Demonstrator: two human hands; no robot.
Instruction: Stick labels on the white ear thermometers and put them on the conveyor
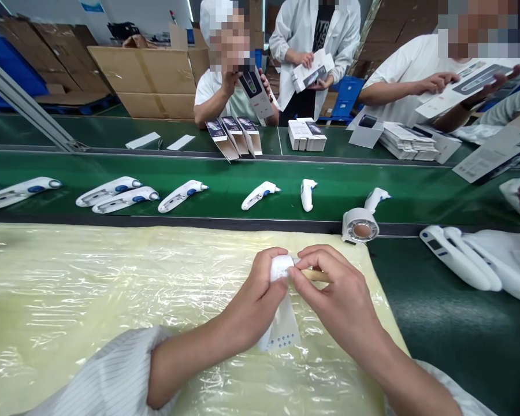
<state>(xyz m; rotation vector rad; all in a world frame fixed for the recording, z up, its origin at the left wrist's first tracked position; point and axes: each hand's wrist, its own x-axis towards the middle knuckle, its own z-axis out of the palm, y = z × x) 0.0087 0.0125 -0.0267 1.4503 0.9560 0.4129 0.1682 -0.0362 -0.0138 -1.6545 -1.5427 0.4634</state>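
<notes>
My left hand [264,289] is wrapped round a white handheld device [281,267], holding it above a yellowish plastic-covered pad [112,277]. Below that hand hangs a pale strip with small blue dots [282,335]; where it joins the device is hidden. The fingertips of my right hand [329,277] pinch at the device's tip, and a thin tan stick [315,275] lies between its fingers. What exactly the fingertips press is too small to tell.
Beyond the pad runs a green conveyor [225,202] with several white devices [182,195]. A white round roll [360,225] stands at its near edge. More white devices [459,257] lie at right. Across, people handle boxes [307,134].
</notes>
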